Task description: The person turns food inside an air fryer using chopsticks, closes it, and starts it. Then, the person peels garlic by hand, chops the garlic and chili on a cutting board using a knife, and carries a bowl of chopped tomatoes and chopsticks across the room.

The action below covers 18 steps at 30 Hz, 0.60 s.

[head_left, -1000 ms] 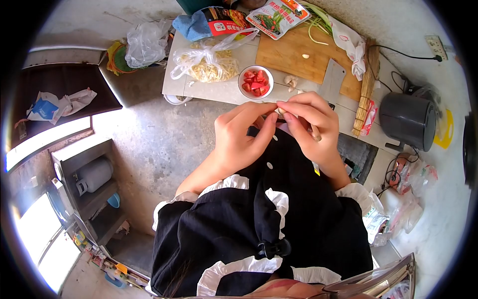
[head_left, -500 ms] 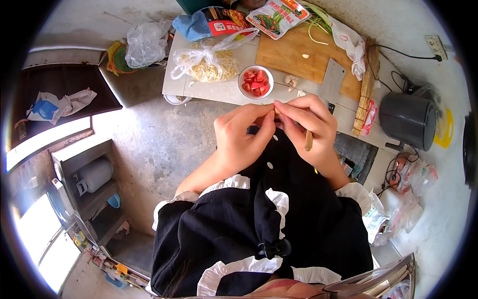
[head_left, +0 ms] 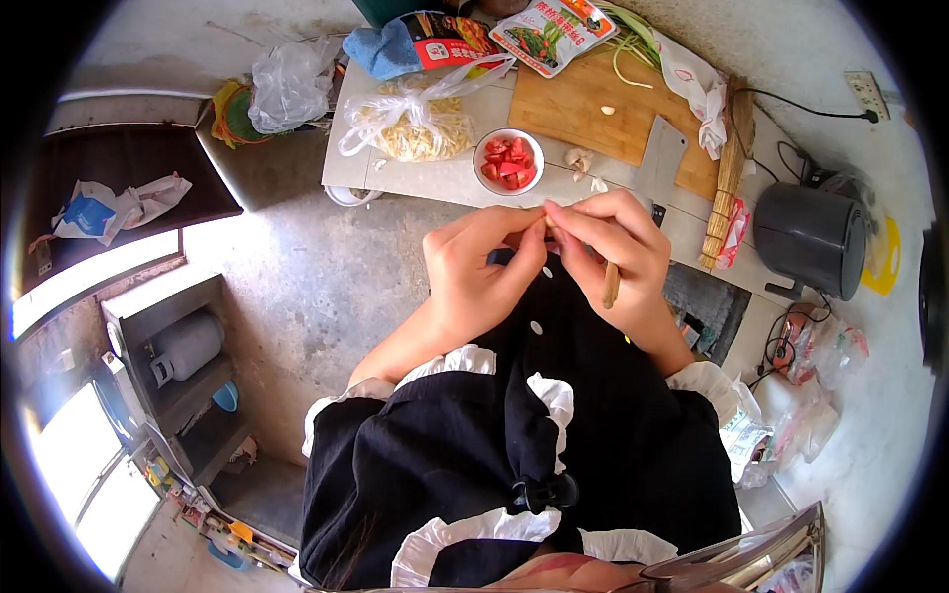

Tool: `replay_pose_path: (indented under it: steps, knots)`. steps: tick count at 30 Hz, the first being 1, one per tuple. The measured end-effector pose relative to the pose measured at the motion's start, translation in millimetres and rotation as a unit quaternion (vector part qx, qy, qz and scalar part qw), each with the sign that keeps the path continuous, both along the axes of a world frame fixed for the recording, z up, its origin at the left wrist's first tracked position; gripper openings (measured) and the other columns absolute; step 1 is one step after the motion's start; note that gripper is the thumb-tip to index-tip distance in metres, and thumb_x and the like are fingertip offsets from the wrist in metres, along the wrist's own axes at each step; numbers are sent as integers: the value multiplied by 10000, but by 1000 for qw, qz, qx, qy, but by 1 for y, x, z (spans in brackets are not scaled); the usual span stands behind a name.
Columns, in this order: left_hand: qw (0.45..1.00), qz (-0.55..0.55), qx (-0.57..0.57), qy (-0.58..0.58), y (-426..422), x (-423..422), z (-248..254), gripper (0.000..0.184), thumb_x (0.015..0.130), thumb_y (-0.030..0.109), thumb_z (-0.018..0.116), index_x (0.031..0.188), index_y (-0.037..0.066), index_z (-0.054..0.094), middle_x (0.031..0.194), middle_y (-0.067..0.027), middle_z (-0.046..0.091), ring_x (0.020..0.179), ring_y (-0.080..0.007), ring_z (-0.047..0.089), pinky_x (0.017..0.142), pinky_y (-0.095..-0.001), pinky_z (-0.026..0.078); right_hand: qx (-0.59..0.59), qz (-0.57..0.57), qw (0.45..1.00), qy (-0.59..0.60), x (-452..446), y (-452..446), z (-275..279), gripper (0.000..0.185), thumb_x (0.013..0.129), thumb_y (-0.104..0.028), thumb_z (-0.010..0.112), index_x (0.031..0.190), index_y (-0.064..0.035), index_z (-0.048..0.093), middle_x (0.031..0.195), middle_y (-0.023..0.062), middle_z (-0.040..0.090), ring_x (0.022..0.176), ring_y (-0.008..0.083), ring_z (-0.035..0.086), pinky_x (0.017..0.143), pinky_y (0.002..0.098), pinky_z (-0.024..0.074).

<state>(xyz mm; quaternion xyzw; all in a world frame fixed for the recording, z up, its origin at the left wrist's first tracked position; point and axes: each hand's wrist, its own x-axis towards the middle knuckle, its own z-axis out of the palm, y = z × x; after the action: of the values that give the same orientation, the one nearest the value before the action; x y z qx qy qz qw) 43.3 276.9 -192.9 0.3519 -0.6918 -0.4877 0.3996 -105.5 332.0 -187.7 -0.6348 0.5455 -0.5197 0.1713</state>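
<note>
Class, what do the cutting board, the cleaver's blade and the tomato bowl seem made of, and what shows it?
Cutting board: apparently wood or bamboo, matte, from its tan, faintly streaked surface.
Cleaver blade: probably steel, satin-like, from its flat grey sheet.
Tomato bowl: smooth white, so perhaps glazed ceramic or enamel; unclear which.

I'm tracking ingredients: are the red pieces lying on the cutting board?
No, the red pieces are in the white bowl, off the cutting board.

Piece (head_left: 551,223) in fingertips (head_left: 536,234) mostly hidden; green object (head_left: 380,11) cut off.
</note>
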Motion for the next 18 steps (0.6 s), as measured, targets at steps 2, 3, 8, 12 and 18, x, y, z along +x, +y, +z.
replay_pose_path:
  steps: [2, 3, 8, 12, 18]
  knots:
    - [1000, 1, 10, 3, 0, 0, 1, 110, 802, -44, 643, 906, -50, 679, 756, -120, 684, 654, -167, 690, 599, -252, 554, 4, 6, 1000, -10, 0, 0, 0, 385, 707, 124, 704, 1057, -36, 688, 851, 69, 599, 704, 160, 650, 568, 242, 492]
    - [1000, 2, 16, 6, 0, 0, 1, 111, 802, -45, 641, 906, -50, 680, 757, -119, 685, 656, -166, 690, 603, -252, 555, 10, 6, 1000, -15, -1, 0, 1, 387, 705, 126, 703, 1057, -35, 688, 852, 67, 600, 707, 160, 652, 571, 241, 494]
    - [999, -20, 38, 21, -1, 0, 2, 110, 830, -57, 613, 919, -79, 675, 791, -121, 695, 641, -133, 662, 587, -228, 516, 11, -1, 1000, -14, -3, 0, 1, 381, 704, 117, 707, 1056, -27, 686, 852, 72, 602, 695, 162, 651, 567, 244, 494]
    - [999, -24, 25, 14, -2, -2, 2, 123, 824, -45, 625, 936, -61, 674, 783, -121, 690, 672, -160, 686, 622, -252, 552, -19, -13, 999, 47, -4, 0, -1, 394, 700, 101, 713, 1073, -23, 675, 850, 78, 603, 671, 172, 646, 554, 256, 489]
    - [1000, -18, 13, 11, -4, -2, 2, 134, 822, -39, 642, 953, -48, 671, 800, -117, 684, 692, -178, 700, 633, -263, 570, -75, -29, 990, 114, -3, -2, -4, 411, 688, 86, 718, 1081, -20, 665, 866, 70, 616, 661, 180, 644, 544, 276, 495]
